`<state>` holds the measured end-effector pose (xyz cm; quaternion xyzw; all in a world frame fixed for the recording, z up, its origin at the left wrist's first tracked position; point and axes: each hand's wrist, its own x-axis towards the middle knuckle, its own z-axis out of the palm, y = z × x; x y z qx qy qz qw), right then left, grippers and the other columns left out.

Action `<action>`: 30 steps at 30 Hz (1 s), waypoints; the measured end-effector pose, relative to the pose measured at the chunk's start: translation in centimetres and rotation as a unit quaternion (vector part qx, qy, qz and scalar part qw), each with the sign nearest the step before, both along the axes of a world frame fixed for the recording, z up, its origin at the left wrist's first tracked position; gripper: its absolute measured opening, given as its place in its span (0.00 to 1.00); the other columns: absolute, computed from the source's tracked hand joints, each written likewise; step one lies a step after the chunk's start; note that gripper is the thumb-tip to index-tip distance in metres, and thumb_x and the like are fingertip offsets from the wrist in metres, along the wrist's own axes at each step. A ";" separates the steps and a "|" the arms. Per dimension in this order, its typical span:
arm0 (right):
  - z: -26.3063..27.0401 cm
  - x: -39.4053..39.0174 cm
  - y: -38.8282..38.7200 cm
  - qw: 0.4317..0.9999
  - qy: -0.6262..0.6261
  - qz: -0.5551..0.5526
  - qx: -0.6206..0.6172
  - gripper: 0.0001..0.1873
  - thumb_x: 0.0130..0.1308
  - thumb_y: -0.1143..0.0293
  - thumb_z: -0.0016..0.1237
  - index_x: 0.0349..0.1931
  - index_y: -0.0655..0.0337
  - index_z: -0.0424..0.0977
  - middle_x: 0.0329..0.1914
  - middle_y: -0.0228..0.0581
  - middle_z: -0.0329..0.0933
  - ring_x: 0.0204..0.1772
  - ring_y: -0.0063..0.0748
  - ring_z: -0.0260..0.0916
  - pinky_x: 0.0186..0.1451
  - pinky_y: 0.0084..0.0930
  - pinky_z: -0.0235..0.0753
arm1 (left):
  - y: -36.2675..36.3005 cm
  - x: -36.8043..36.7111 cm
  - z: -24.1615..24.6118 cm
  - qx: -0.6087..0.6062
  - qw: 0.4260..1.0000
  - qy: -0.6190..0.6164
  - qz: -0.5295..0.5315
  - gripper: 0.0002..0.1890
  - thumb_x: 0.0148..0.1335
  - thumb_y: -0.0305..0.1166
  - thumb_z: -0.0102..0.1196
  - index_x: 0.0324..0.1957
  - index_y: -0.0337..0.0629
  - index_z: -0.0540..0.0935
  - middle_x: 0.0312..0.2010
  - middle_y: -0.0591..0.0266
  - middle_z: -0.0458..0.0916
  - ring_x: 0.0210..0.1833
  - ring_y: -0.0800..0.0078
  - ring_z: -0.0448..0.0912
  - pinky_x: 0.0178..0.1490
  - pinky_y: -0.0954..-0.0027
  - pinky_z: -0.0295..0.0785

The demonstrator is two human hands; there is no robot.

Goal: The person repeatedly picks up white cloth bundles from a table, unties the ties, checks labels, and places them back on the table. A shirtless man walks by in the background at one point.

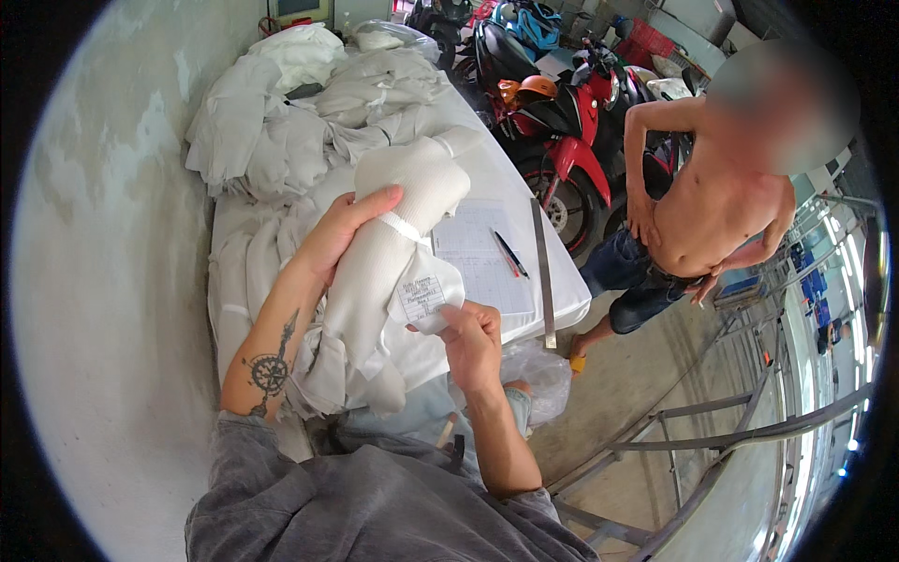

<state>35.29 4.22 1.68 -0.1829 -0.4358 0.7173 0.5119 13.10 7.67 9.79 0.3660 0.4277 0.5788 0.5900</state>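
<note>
My left hand (345, 228) grips a rolled bundle of white ribbed knit fabric (372, 274), thumb across its top. A white strip (402, 226) is tied around the bundle's middle. Between thumb and fingers, my right hand (475, 341) pinches the edge of a white tag (420, 295) bearing printed writing, which lies against the bundle's lower right side. Just beyond the tag, a sheet of ruled paper (474, 270) with writing rests on the white-covered table (477, 154). Pens (510, 254) lie on that sheet, and a metal ruler (543, 274) runs along the table's right edge.
More white fabric bundles (281, 140) are heaped on the table's far and left parts, beside a bare wall (119, 246). A shirtless person (709, 204) stands to the right. Motorbikes (569, 133) are parked behind the table. A metal frame (674, 435) and a clear plastic bag (541, 383) occupy the lower right.
</note>
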 end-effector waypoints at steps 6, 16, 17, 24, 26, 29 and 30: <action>0.5 0.3 0.2 0.994 -0.107 -0.018 0.030 0.20 0.80 0.61 0.52 0.45 0.75 0.84 0.40 0.38 0.87 0.42 0.22 0.79 0.50 0.27 0.79 | -0.8 0.2 0.2 -0.005 0.997 0.080 -0.004 0.29 0.62 0.51 0.72 0.50 0.31 0.85 0.38 0.61 0.88 0.35 0.77 0.85 0.37 0.72 0.80; -0.6 -0.8 0.6 0.967 -0.225 -0.028 0.112 0.19 0.81 0.58 0.53 0.43 0.67 0.85 0.29 0.28 0.82 0.30 0.18 0.73 0.32 0.24 0.74 | -1.3 -0.8 -3.0 -0.085 0.989 0.120 0.031 0.60 0.52 0.49 0.81 0.74 0.24 0.58 0.62 0.41 0.77 0.60 0.58 0.81 0.58 0.63 0.79; -1.2 -0.9 0.9 0.952 -0.279 -0.049 0.120 0.18 0.80 0.58 0.54 0.43 0.65 0.85 0.25 0.25 0.80 0.27 0.16 0.70 0.29 0.24 0.71 | -1.2 -0.5 -3.0 -0.095 0.990 0.089 0.044 0.61 0.54 0.45 0.80 0.77 0.24 0.52 0.67 0.40 0.73 0.66 0.56 0.77 0.67 0.60 0.75; -1.2 -0.9 1.6 0.935 -0.172 -0.157 0.267 0.14 0.74 0.65 0.60 0.34 0.68 0.79 0.20 0.32 0.69 0.28 0.19 0.60 0.30 0.31 0.66 | 1.9 8.2 1.9 -0.013 0.990 -0.012 -0.142 0.40 0.62 0.41 0.69 0.72 0.32 0.70 0.67 0.43 0.75 0.67 0.54 0.77 0.68 0.57 0.73; -1.1 -1.1 1.2 0.946 -0.102 -0.147 0.272 0.13 0.72 0.65 0.62 0.35 0.67 0.79 0.20 0.33 0.68 0.28 0.19 0.59 0.30 0.32 0.65 | 2.4 8.9 1.2 -0.042 0.988 -0.011 -0.145 0.38 0.62 0.43 0.68 0.70 0.33 0.73 0.66 0.44 0.76 0.65 0.56 0.78 0.67 0.58 0.74; -1.5 -0.1 0.6 0.933 -0.275 -0.101 0.212 0.10 0.71 0.66 0.63 0.40 0.64 0.81 0.20 0.28 0.69 0.27 0.18 0.60 0.29 0.31 0.65 | 0.4 4.8 -1.1 -0.089 0.995 0.025 -0.040 0.35 0.62 0.44 0.68 0.67 0.33 0.76 0.64 0.48 0.78 0.63 0.59 0.79 0.64 0.61 0.75; -1.6 0.2 0.2 0.947 -0.258 -0.093 0.166 0.11 0.71 0.65 0.63 0.43 0.63 0.82 0.20 0.27 0.71 0.27 0.16 0.62 0.28 0.28 0.65 | -0.7 2.8 -1.9 -0.089 0.995 0.048 -0.013 0.35 0.63 0.45 0.68 0.66 0.33 0.77 0.63 0.50 0.78 0.62 0.60 0.79 0.63 0.62 0.75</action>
